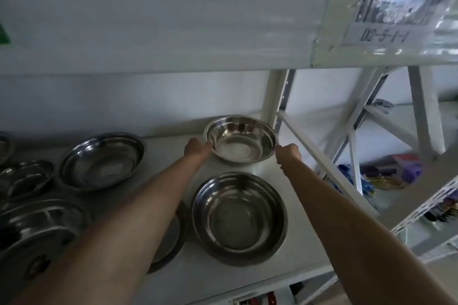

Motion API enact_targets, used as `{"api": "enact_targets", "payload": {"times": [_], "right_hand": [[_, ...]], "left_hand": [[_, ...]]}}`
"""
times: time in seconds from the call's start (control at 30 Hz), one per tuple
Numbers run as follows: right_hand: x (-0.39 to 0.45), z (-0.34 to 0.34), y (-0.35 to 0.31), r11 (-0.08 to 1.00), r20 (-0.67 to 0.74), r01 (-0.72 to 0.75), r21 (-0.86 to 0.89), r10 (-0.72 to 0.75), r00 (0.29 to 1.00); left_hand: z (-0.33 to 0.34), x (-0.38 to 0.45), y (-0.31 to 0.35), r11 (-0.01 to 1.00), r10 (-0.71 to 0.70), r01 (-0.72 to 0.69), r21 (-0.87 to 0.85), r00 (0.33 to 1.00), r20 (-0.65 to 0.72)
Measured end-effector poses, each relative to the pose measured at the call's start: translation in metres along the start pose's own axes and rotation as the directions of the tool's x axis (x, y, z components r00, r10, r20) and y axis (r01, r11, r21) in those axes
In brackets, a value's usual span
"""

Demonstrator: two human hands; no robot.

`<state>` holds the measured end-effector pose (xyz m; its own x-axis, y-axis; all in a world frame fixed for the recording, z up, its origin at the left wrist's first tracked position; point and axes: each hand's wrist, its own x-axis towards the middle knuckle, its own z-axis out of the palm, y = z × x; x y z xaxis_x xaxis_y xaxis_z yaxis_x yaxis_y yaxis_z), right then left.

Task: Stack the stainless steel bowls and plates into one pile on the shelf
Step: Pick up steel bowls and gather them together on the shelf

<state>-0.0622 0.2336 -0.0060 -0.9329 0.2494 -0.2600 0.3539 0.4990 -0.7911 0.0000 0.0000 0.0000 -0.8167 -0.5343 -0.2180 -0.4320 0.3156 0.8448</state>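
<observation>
A shiny steel bowl (239,138) is at the back right of the white shelf (302,250). My left hand (198,148) grips its left rim and my right hand (288,153) grips its right rim. In front of it stands a larger steel bowl (239,218). A flat steel plate (169,238) lies partly hidden under my left forearm. Further left are a wide steel plate (101,161), a smaller dish (24,178) and a divided steel tray (37,233).
The upper shelf board (173,20) hangs low overhead, with a barcode label (396,5) on its right. A white upright post (280,96) and a diagonal brace (322,161) border the shelf on the right. Coloured items (386,173) lie beyond.
</observation>
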Motion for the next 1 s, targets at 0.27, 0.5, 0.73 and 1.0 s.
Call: {"api": "enact_targets", "payload": {"times": [0.27,0.5,0.73,1.0], "right_hand": [[0.026,0.012,0.002,0.993,0.088,-0.047,0.104,0.038,0.995],[0.033,0.029,0.007,0.982,0.151,-0.054,0.182,0.026,0.988],[0.031,0.031,0.009,0.947,0.143,-0.085,0.31,0.042,0.989],[0.019,0.023,-0.007,0.951,0.136,-0.031,0.308,-0.012,0.991]], "left_hand": [[0.019,0.024,0.001,0.939,-0.163,0.155,-0.307,0.987,0.0],[0.032,0.028,-0.005,0.885,-0.237,0.213,-0.413,0.972,-0.007],[0.032,0.021,-0.003,0.847,-0.209,0.177,-0.501,0.978,-0.008],[0.023,0.018,0.001,0.836,-0.195,0.133,-0.533,0.979,-0.061]]}}
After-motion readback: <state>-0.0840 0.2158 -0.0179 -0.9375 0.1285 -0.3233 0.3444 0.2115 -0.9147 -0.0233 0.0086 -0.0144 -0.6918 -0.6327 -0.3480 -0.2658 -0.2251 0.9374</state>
